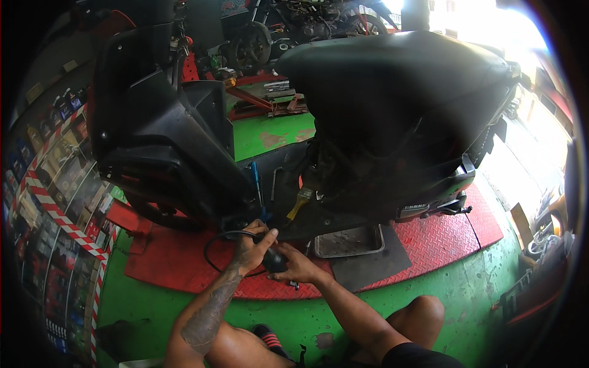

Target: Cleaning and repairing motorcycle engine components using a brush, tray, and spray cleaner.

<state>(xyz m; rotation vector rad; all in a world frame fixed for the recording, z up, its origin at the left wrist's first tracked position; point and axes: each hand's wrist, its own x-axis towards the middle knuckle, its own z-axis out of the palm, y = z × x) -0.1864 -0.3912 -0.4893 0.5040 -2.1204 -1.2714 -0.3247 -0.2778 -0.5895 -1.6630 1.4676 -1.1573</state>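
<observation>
In front of the scooter [165,147], my left hand [251,251] is closed around a black, rounded part [274,262] with its thumb extended along the top. My right hand [299,265] grips the lower end of the same part from the right, fingers curled round it. A thin black hose or cable [208,251] loops out beside my left hand; where it joins is hidden. Just beyond my hands, on the scooter's footboard, lie a yellow-handled brush [299,205], a long blue tool [255,181] and a slim metal wrench [275,182].
A metal tray [350,253] sits on a dark mat [392,260] over the red lift platform [442,233]. The scooter's seat [392,61] rises at the right. Shelves of goods [61,202] with red-white tape stand left. Another motorcycle [307,24] is at the back.
</observation>
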